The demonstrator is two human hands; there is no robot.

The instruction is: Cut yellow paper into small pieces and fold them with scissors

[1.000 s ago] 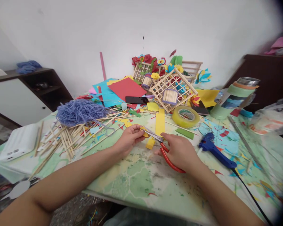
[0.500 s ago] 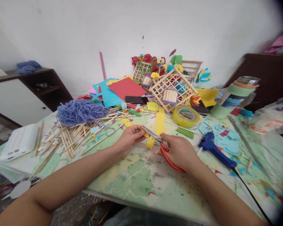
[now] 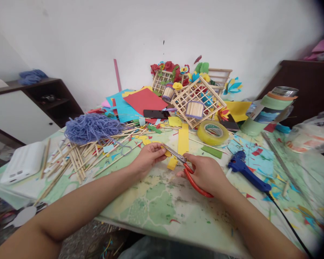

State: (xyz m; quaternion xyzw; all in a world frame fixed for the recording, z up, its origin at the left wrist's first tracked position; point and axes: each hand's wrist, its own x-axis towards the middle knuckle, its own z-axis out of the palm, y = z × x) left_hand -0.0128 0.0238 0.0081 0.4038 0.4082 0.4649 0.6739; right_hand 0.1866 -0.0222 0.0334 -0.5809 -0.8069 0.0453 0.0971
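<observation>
Between the thumb and fingers of my left hand (image 3: 150,156) is pinched a small yellow paper piece (image 3: 167,153), partly hidden by the fingers. My right hand (image 3: 205,172) grips the red handles of a pair of scissors (image 3: 196,184). The scissor blades point left and lie against the yellow piece, with their tips close to my left fingertips. A yellow paper strip (image 3: 183,138) lies on the table just beyond the blades. Nearer, a short yellow scrap (image 3: 172,163) rests below the scissors.
Right of my hands lie a blue glue gun (image 3: 248,174) with its cord and a tape roll (image 3: 213,133). Purple yarn (image 3: 93,128) and wooden sticks (image 3: 77,160) cover the left. Behind stand a stick lattice (image 3: 198,102), a red sheet (image 3: 145,100) and a green bottle (image 3: 270,111).
Both hands stay in almost the same place. The scissor handles and blades have shifted only very slightly around the yellow piece.
</observation>
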